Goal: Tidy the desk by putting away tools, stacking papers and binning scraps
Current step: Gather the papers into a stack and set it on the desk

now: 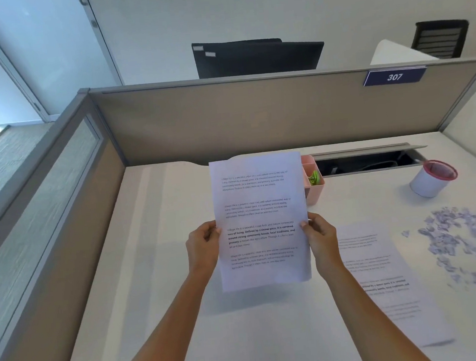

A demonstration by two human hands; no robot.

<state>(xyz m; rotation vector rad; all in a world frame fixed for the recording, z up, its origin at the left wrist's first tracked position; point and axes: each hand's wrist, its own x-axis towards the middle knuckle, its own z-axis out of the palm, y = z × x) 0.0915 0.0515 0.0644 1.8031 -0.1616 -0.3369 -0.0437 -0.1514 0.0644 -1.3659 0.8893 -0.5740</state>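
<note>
We hold the printed sheet [260, 221] upright above the table [171, 315], text facing us, clear of the surface; the left hand [204, 248] pinches its left edge and the right hand [321, 239] its right edge, both at about mid-height; fingers [304, 224] of both hands are clenched on the paper, thumbs in front; whether this is one sheet or several we cannot tell. Handling judgement: very light, thin and limp; it stays flat only because both edges are held, so a one-handed grip would likely let it droop or crease; edge pinches near the middle seem the safest hold, with light pressure. A second printed page [384, 282] lies flat on the table just to the right, the likely base for a stack. Further right a scatter of paper scraps [466, 235] covers the table, not yet binned; these will be fiddly and easily blown about. Behind, a pink organiser [315, 190] holds something green, and a small white bin with a red rim [432, 179] stands near the scraps.
</note>
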